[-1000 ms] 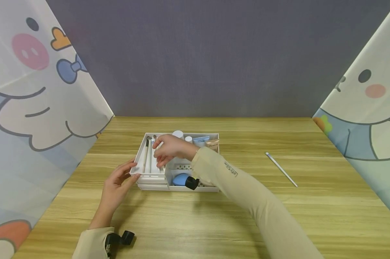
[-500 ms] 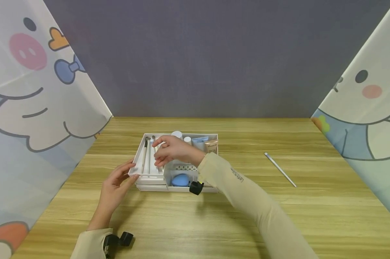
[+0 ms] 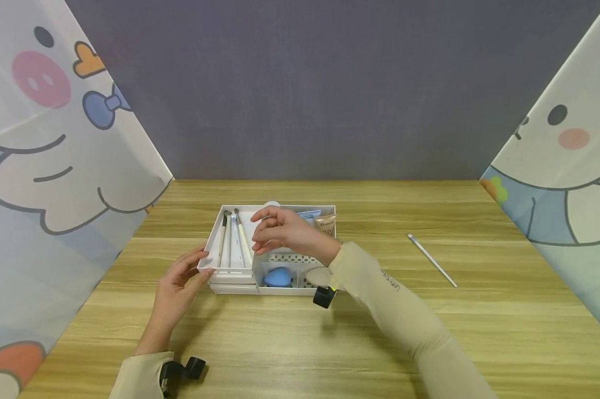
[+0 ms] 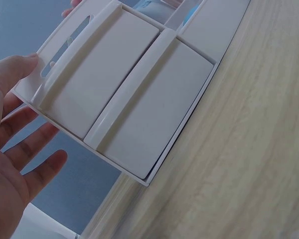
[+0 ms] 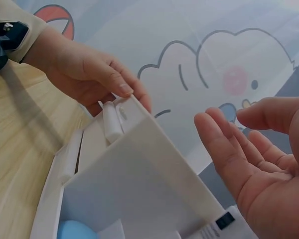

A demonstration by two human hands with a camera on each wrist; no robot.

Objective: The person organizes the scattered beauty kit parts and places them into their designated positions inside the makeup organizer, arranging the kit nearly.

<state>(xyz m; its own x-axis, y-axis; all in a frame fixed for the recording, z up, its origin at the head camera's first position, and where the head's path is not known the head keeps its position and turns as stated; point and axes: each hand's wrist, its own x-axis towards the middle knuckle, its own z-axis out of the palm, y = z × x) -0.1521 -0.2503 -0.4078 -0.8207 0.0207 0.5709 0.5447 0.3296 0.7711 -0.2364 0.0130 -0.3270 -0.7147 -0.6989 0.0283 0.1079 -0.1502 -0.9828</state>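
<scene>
A white desktop organizer (image 3: 234,288) sits on the table, its two drawer fronts (image 4: 149,104) pushed in. Several makeup brushes (image 3: 242,238) lie side by side in its upper left tray. My left hand (image 3: 180,280) pinches the tray's front left corner, thumb on the front face and fingers at the side. My right hand (image 3: 292,233) hovers over the middle of the organizer, fingers loosely bent with nothing in them. In the right wrist view that hand (image 5: 259,164) shows bare fingertips above the organizer's wall. Apart from the organizer, one white-handled brush (image 3: 431,260) lies on the table to the right.
In the organizer's front compartments are a blue makeup sponge (image 3: 278,277) and a pale oval piece (image 3: 318,277). A tan tube (image 3: 326,224) and a blue tube (image 3: 309,214) stand at its back right. A grey panel (image 3: 324,88) rises behind the wooden table (image 3: 260,343).
My right hand has drawn away from the brush tray to the right, uncovering a brush that lies there. My left hand stays at the corner.
</scene>
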